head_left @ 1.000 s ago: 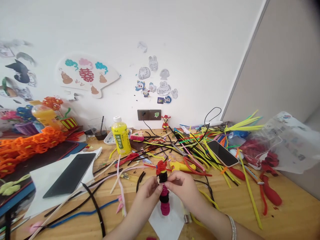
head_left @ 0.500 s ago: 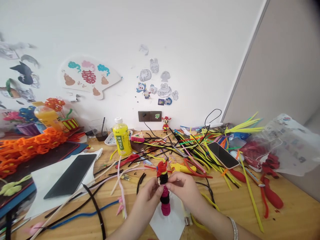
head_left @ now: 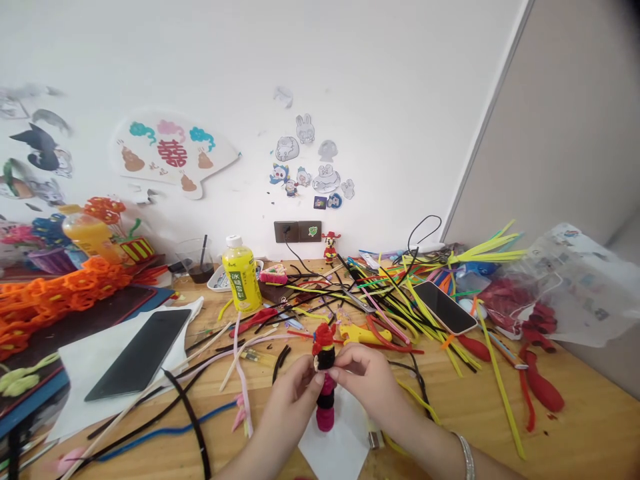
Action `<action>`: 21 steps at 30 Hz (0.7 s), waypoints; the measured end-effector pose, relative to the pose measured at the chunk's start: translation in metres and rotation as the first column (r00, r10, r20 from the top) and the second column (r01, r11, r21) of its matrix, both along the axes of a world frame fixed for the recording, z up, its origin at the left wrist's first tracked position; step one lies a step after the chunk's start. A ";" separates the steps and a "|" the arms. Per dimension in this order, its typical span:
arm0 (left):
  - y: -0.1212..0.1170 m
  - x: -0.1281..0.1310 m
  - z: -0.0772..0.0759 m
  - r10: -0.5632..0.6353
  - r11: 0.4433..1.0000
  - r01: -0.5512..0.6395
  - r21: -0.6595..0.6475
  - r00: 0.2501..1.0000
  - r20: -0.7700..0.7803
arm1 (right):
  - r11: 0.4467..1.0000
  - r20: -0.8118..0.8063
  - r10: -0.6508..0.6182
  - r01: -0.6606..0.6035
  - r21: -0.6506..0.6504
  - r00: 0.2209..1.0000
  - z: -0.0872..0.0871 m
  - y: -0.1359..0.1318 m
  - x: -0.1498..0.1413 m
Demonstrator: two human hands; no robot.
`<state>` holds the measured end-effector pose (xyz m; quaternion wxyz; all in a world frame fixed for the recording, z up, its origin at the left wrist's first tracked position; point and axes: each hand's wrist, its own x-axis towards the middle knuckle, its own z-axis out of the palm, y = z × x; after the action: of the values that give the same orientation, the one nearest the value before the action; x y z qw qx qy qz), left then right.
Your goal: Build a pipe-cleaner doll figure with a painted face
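Note:
Between my two hands stands a pipe-cleaner doll (head_left: 326,400) with a red top, a black head part and a magenta and black body. My left hand (head_left: 296,387) pinches it from the left near the neck, thumb in front. From the right, my right hand (head_left: 363,375) grips the same spot with thumb and forefinger; a silvery bracelet circles that wrist. The doll is upright over a white paper sheet (head_left: 336,447). Whether its base touches the paper I cannot tell. Behind it lies a yellow glue gun (head_left: 367,335).
A yellow drink bottle (head_left: 241,275) stands behind on the left. Many loose pipe cleaners (head_left: 400,293) cover the back right, around a phone (head_left: 447,307). A dark tablet (head_left: 140,353) lies at left. A small red-hatted figure (head_left: 331,247) stands by the wall socket (head_left: 299,231).
The whole view has shifted slightly, so everything sits a little further left. Both hands keep the same hold on the doll.

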<state>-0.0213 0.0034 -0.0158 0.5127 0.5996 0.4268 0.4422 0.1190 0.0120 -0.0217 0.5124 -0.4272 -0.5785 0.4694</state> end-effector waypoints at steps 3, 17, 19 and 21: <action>0.000 0.000 0.001 -0.010 1.000 0.010 -0.002 1.000 0.022 | 0.999 -0.068 0.016 -0.018 -0.033 0.998 0.001 0.000 0.000; -0.006 -0.001 0.001 0.040 0.993 -0.026 0.118 0.993 -0.112 | 1.000 -0.029 0.014 -0.014 -0.023 0.999 0.000 0.001 0.003; -0.007 0.000 0.003 0.061 0.988 -0.039 0.151 0.988 -0.143 | 1.000 -0.004 0.006 -0.006 -0.021 1.000 0.001 0.001 0.003; -0.007 0.000 0.003 0.070 0.985 -0.043 0.164 0.984 -0.163 | 1.000 0.013 -0.001 0.001 -0.018 1.000 0.002 0.001 0.003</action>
<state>-0.0213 -0.0031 -0.0124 0.4122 0.6614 0.4486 0.4374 0.1225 0.0129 -0.0195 0.5050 -0.4352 -0.5773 0.4714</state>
